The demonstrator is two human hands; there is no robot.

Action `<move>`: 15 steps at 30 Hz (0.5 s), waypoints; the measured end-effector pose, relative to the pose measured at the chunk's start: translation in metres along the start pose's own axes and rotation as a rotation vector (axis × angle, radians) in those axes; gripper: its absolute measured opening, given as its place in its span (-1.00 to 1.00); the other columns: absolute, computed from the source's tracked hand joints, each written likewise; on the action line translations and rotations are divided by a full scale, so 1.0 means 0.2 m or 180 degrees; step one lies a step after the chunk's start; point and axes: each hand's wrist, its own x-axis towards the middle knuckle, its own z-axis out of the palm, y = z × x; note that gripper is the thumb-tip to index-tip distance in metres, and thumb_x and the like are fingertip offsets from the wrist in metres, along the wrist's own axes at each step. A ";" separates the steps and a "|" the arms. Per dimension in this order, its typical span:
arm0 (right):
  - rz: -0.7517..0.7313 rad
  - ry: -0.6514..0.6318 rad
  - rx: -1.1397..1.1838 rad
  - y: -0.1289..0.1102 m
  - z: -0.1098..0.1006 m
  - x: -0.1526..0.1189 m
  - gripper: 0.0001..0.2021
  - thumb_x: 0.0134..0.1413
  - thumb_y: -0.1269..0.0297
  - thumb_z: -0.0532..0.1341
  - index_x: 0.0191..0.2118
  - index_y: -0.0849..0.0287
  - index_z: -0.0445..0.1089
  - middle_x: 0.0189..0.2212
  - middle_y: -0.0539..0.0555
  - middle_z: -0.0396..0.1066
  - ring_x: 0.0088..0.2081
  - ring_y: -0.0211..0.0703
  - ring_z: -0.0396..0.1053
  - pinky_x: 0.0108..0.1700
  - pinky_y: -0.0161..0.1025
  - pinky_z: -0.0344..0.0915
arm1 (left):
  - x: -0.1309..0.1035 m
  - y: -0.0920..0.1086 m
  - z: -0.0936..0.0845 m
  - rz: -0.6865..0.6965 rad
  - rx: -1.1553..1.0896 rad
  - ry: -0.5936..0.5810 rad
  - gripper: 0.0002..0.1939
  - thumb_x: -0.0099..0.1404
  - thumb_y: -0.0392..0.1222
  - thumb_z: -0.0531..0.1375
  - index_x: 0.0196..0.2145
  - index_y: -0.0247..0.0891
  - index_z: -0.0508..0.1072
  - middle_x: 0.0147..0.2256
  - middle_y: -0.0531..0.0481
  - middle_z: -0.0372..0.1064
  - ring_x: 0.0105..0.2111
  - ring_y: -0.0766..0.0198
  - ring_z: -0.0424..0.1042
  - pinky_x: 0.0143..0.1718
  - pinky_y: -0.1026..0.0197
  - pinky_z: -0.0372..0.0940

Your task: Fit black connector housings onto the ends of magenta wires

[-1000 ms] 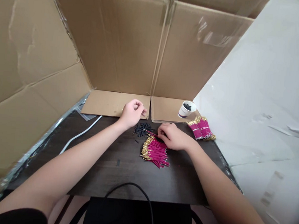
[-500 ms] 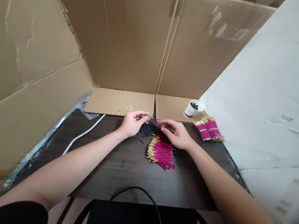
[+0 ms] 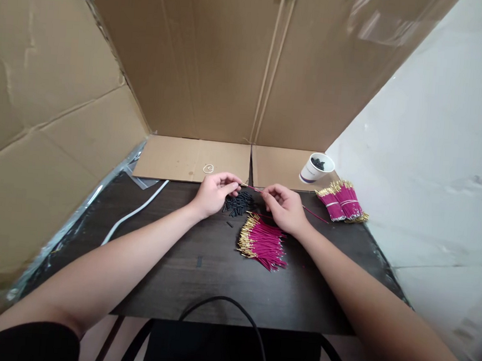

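A thin magenta wire [image 3: 254, 189] stretches between my hands, above the desk. My left hand [image 3: 215, 193] is closed in a pinch at its gold-coloured end; whether a small black piece is also in those fingertips is too small to tell. My right hand [image 3: 285, 209] pinches the wire farther along, and its tail [image 3: 317, 214] sticks out past the hand to the right. Below my left fingertips lies a heap of short black tubes [image 3: 239, 204]. A loose pile of magenta wires with gold tips [image 3: 263, 242] rests just in front of my right hand.
Two tied bundles of magenta wires [image 3: 341, 202] lie at the right. A paper cup [image 3: 310, 172] of black pieces stands behind them on a cardboard strip [image 3: 176, 158]. A pale cable [image 3: 134, 214] runs along the left. Cardboard walls [image 3: 217, 62] enclose the back and left.
My right hand has shifted slightly, and the wire between the hands lies flatter, with its gold end showing by my left fingertips. The view has tilted down and shifted a little.
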 end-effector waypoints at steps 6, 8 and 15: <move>-0.0034 -0.0033 -0.0037 0.01 0.00 0.00 -0.51 0.26 -0.21 0.32 -0.18 0.22 0.51 -0.51 0.00 0.40 -0.45 -0.40 0.24 -0.35 -0.38 0.17 | -0.01 0.02 0.01 -0.0008 0.0034 -0.0006 -0.83 0.35 -0.20 0.39 -0.16 -0.34 0.67 -0.29 -0.12 0.63 -0.35 0.26 0.57 -0.13 0.12 0.54; -0.0043 -0.0032 -0.0062 0.01 0.00 0.00 -0.52 0.26 -0.20 0.31 -0.19 0.22 0.51 -0.51 0.01 0.40 -0.45 -0.40 0.24 -0.35 -0.38 0.17 | -0.01 0.02 0.01 0.0002 0.0041 -0.0010 -0.83 0.35 -0.19 0.39 -0.16 -0.34 0.67 -0.29 -0.12 0.64 -0.35 0.26 0.57 -0.14 0.12 0.54; -0.0065 -0.0042 -0.0136 0.02 0.00 0.00 -0.52 0.27 -0.20 0.31 -0.20 0.21 0.51 -0.48 0.02 0.40 -0.44 -0.39 0.25 -0.34 -0.37 0.19 | -0.01 0.01 0.01 0.0043 0.0101 -0.0004 -0.83 0.36 -0.20 0.39 -0.15 -0.34 0.67 -0.28 -0.14 0.64 -0.34 0.25 0.57 -0.14 0.12 0.54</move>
